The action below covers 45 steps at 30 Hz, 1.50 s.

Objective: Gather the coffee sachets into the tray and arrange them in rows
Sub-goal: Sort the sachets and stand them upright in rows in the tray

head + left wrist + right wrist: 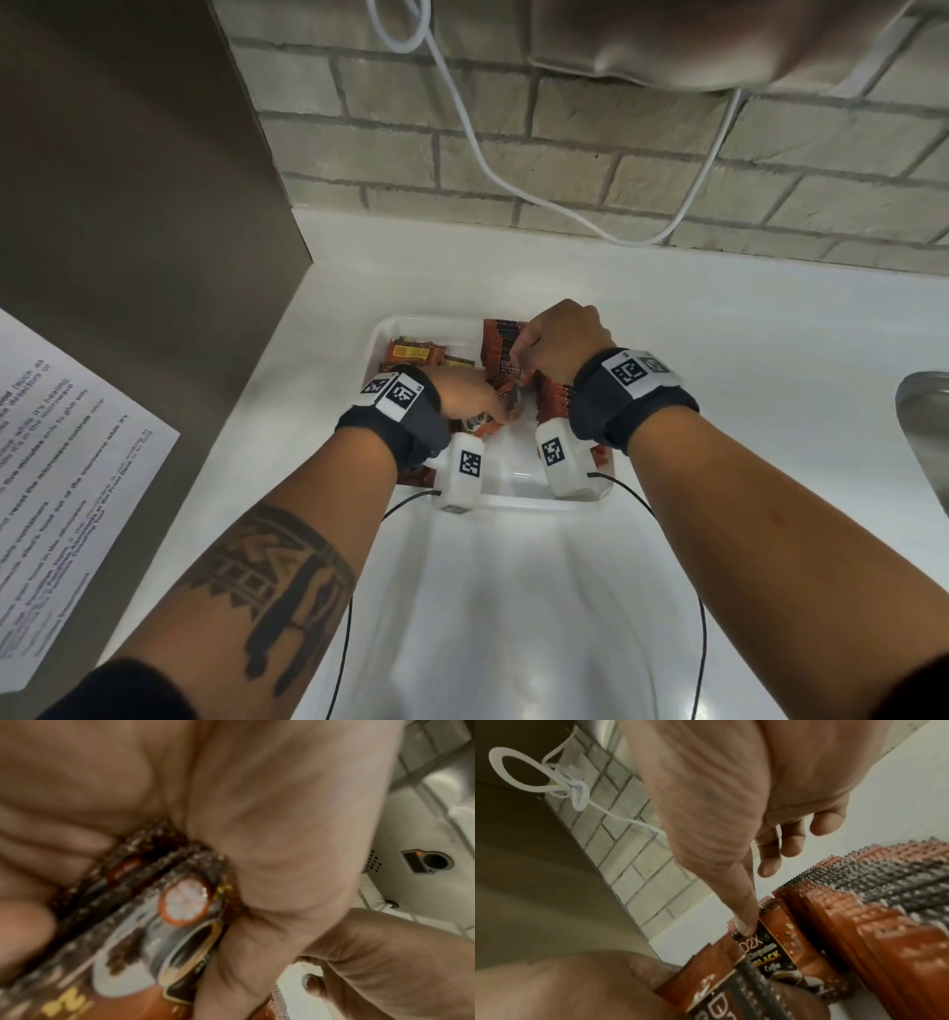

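Foil-like orange-brown coffee sachets [770, 953] look light, thin and slippery, best pinched by their crimped ends, as the left hand [464, 393] grips a small bundle and the right hand [562, 342] fingers one in the white plastic tray [518, 485]

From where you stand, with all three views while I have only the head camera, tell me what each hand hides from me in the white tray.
Observer: The left hand grips a bundle of brown coffee sachets between thumb and fingers.
Operator: Read me the print.
Observer: A sachet under the right hand's fingertip reads D2X, Black, Coffee.
Operator: Describe the row beside it.
Observer: The right wrist camera shows a tight row of orange-brown sachets standing on edge, crimped tops up, in the white plastic tray.
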Each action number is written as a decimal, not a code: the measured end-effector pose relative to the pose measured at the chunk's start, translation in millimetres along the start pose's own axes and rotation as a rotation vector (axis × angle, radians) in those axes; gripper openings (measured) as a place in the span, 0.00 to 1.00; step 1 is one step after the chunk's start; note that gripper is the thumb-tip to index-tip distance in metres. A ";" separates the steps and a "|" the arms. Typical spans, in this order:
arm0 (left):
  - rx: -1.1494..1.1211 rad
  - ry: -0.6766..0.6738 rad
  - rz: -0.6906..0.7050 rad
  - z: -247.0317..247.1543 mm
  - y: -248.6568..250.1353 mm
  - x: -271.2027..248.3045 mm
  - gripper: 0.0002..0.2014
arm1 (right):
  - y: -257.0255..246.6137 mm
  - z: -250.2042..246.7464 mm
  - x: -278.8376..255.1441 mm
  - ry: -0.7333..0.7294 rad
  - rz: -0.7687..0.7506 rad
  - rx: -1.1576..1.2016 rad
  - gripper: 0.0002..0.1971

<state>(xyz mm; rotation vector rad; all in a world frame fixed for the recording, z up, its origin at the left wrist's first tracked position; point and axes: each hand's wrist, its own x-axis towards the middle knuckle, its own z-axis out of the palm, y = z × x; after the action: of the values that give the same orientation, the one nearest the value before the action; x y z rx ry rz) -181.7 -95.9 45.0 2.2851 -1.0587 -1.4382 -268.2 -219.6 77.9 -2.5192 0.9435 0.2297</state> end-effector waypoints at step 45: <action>-0.180 0.073 0.025 6.4 -15.2 21.7 0.29 | 16.1 -3.4 -1.3 0.014 -0.104 0.173 0.12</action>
<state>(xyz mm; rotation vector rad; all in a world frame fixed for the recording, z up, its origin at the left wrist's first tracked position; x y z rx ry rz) -174.9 -99.0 18.8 2.1720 -0.8947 -1.3695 -279.8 -231.2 75.8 -2.4043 0.7993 0.0936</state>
